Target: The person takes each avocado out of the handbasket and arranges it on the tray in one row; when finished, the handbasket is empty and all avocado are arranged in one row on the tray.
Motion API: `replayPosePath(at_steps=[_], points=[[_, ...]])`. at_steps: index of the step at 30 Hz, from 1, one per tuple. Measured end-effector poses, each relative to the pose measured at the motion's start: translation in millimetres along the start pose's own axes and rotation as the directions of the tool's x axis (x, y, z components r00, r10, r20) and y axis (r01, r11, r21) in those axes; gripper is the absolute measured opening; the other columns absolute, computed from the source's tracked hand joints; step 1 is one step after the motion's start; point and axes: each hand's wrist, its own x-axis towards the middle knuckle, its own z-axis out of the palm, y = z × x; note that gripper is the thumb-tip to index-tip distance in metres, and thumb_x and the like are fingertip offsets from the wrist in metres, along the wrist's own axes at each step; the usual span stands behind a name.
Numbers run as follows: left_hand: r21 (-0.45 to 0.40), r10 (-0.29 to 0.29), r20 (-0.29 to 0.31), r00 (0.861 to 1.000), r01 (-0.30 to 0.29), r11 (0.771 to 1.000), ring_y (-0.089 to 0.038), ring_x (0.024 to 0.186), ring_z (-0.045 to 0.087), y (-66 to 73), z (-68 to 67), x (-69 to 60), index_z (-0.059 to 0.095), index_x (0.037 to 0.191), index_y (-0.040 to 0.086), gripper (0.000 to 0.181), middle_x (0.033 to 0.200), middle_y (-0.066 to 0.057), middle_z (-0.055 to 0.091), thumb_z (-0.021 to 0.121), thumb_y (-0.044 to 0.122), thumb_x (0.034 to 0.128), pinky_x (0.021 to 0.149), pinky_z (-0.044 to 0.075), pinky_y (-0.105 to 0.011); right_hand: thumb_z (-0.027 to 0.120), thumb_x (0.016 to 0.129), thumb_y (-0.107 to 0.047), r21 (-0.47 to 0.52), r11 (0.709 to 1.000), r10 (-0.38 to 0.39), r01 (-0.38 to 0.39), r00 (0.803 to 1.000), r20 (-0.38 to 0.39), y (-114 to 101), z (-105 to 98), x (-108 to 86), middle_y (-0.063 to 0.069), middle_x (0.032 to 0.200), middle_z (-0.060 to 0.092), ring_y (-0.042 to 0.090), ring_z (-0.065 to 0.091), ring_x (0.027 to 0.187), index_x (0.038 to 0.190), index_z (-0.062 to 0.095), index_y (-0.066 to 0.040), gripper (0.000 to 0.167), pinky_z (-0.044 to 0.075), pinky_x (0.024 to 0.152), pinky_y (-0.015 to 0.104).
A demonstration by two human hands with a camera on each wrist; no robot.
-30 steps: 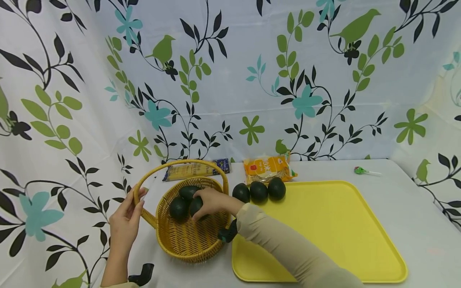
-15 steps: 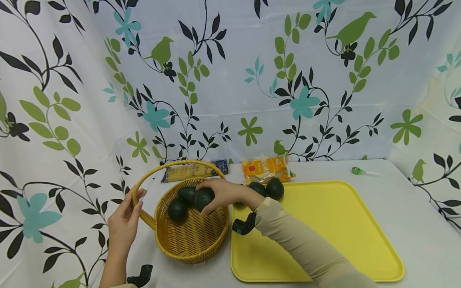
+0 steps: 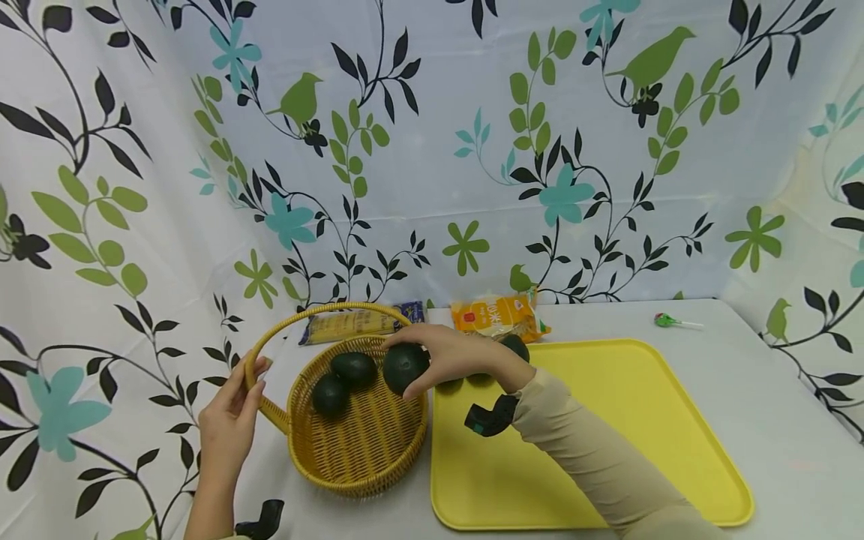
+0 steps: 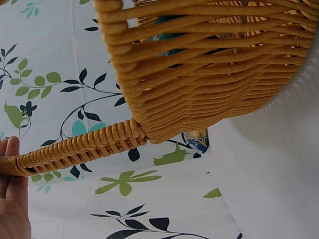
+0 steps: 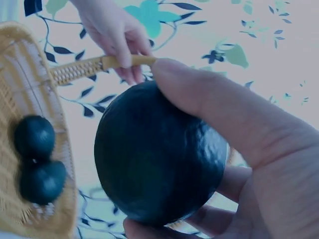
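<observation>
A yellow wicker basket (image 3: pixel 358 480) stands left of the yellow tray, with two dark green avocados (image 3: pixel 354 369) at its back left. My left hand (image 3: pixel 228 427) holds the basket's arched handle (image 3: pixel 266 409) on its left side; the left wrist view shows the fingers at the handle (image 4: pixel 75 149). Above the basket's right rim, my right hand (image 3: pixel 459 356) grips another dark avocado (image 3: pixel 405 367) between thumb and fingers. In the right wrist view that avocado (image 5: pixel 159 154) fills the middle, clear of the basket (image 5: pixel 65 214).
The yellow tray (image 3: pixel 580 450) lies to the right, several avocados (image 3: pixel 515 346) at its back left corner, partly hidden by my right hand. Behind are a noodle pack (image 3: pixel 351 324) and an orange packet (image 3: pixel 496 315). A lollipop (image 3: pixel 664 320) lies at the back right.
My right hand has lifted an avocado out of the basket and moved right with it, now covering part of the row by the tray. My left hand stays on the handle.
</observation>
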Motion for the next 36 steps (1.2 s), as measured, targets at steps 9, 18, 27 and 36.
replayPosePath(at_steps=[9,18,27,36], points=[[-0.032,0.041,-0.01,0.999,-0.042,0.999,0.018,0.106,0.053,-0.3,0.1,-0.3,0.052,0.135,0.02,0.054,0.117,0.019,0.061,0.061,-0.003,0.0875,0.085,0.045,0.001,0.079,0.075,-0.032,0.016,1.0,-0.022,0.024,0.996,-0.081,5.8,-31.6,-42.9,-0.001,0.141,0.045,0.018,0.048,0.122,0.139,0.045,-0.02,0.073,0.048,0.1,0.035],[-0.031,0.031,-0.012,0.999,-0.031,0.999,0.018,0.106,0.053,-0.7,0.0,1.5,0.052,0.136,0.02,0.053,0.117,0.022,0.06,0.061,-0.001,0.088,0.085,0.044,0.002,0.08,0.075,-0.03,0.064,0.998,0.016,-0.008,0.993,-0.114,15.1,-46.6,-62.4,0.0,0.143,0.043,0.02,0.046,0.125,0.14,0.043,-0.021,0.075,0.047,0.103,0.039],[-0.033,0.039,-0.012,0.999,-0.04,0.999,0.018,0.106,0.053,-1.2,0.4,2.3,0.053,0.135,0.02,0.054,0.116,0.022,0.061,0.062,-0.003,0.0869,0.085,0.044,0.003,0.08,0.074,-0.029,0.124,0.992,0.055,-0.036,0.987,-0.148,22.0,-59.8,-80.4,0.002,0.144,0.041,0.022,0.047,0.125,0.14,0.043,-0.023,0.076,0.048,0.103,0.042],[-0.037,0.023,-0.003,1.0,-0.023,0.999,0.018,0.107,0.054,-1.3,0.5,2.1,0.052,0.135,0.021,0.054,0.116,0.02,0.062,0.062,-0.002,0.0876,0.086,0.044,0.002,0.082,0.072,-0.028,0.103,0.99,0.116,-0.095,0.97,-0.215,38.2,-71.2,-104.2,0.003,0.142,0.043,0.024,0.051,0.121,0.138,0.044,-0.025,0.076,0.052,0.099,0.043]])
